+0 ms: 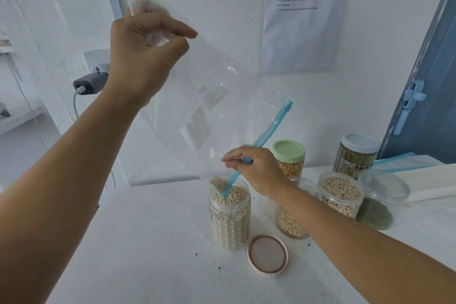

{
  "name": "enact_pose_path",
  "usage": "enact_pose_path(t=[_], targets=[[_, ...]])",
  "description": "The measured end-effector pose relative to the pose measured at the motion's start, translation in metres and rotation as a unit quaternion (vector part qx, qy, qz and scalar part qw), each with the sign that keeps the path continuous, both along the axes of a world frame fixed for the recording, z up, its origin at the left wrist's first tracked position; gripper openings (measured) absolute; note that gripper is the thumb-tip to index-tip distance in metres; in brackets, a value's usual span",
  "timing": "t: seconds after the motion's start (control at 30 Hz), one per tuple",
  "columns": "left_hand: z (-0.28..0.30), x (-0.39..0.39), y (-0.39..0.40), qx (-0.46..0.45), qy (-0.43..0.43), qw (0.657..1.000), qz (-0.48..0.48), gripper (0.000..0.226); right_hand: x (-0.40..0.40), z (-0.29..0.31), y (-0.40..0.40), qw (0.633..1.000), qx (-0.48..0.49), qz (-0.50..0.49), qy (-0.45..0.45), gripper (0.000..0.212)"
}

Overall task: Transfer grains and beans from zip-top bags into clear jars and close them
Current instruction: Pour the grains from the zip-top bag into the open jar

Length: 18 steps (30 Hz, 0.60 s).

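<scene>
Surface: white table (153,242) against a white wall; printed sheet (302,15) taped above, blue door (429,96) at right, charger (88,84) plugged in at left.
Left hand (145,54): raised, fingers pinching the bottom corner of the bag (209,106).
Right hand (256,170): pinching the bag's blue zip strip (269,131) just above the open jar (229,217).
Bag: clear, nearly empty, mouth tipped down into the jar.
Jar: upright on the table, full of pale grain; its lid (267,256) lies beside it.
Other jars (340,195): grouped at right.
</scene>
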<state>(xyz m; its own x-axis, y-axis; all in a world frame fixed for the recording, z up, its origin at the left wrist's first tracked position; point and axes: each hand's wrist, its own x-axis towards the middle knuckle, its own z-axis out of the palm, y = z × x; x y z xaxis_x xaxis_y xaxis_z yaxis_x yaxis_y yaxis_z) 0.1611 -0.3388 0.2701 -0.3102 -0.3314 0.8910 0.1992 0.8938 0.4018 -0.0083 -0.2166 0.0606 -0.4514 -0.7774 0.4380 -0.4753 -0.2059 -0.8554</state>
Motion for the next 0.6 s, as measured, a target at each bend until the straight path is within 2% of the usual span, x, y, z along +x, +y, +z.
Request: enact_pose_path(t=[0.27, 0.5, 0.6], targets=[[0.0056, 0.0005, 0.0027, -0.016, 0.009, 1.0, -0.009, 0.029, 0.0042, 0.0055, -0.0014, 1.0, -0.02, -0.002, -0.016, 0.009], [0.0046, -0.0034, 0.0, -0.007, 0.008, 1.0, -0.017, 0.028, 0.0062, -0.0013, 0.0, 0.999, 0.028, 0.034, 0.004, 0.019], [0.0024, -0.0085, 0.0006, 0.001, 0.011, 1.0, -0.022, 0.029, 0.0059, 0.001, 0.0001, 0.999, 0.029, 0.034, 0.005, 0.016]])
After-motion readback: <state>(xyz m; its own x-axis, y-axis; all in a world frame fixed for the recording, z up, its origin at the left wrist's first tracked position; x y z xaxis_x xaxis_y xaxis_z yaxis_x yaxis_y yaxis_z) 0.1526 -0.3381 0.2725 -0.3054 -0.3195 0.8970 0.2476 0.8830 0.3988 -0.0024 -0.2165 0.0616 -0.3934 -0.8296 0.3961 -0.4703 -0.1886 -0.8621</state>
